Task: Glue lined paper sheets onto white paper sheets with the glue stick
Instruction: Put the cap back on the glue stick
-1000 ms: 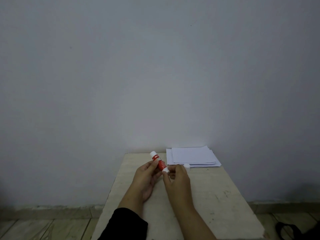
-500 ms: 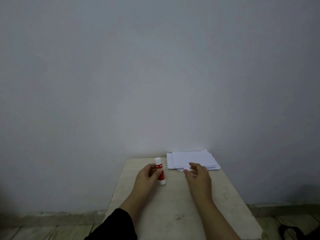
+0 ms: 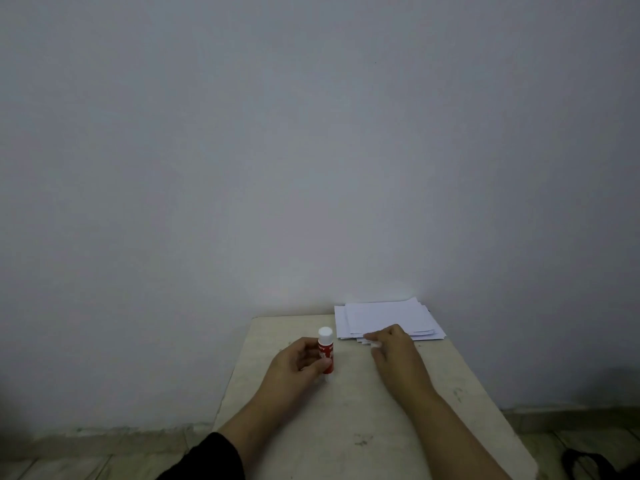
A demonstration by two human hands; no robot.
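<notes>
A: Where is the glue stick (image 3: 326, 351)?

B: Standing upright on the table (image 3: 346, 427), near its left edge, red body with a white part on top. The left hand (image 3: 298, 367) grips it low down, thumb across the red label and fingers (image 3: 306, 353) curled behind.

A: Can you read the label?

B: There is white print on the red, but it is too blurred to make out.

A: And the paper?

B: A loose stack of white paper sheets (image 3: 388, 320) lies at the far right corner of the table, against the wall (image 3: 311, 150). No ruled lines can be made out on them from here.

A: The right hand (image 3: 391, 351)?

B: It rests at the near edge of the stack, fingers curled, with something small and white (image 3: 375, 344) at the fingertips. Whether it is pinching that or the sheet edges I cannot tell.

A: Anything else?

B: A black sleeve (image 3: 207, 459) on the left forearm, a pale scuffed tabletop, tiled floor (image 3: 86, 455) below, and a dark object (image 3: 602, 462) at the lower right corner.
</notes>
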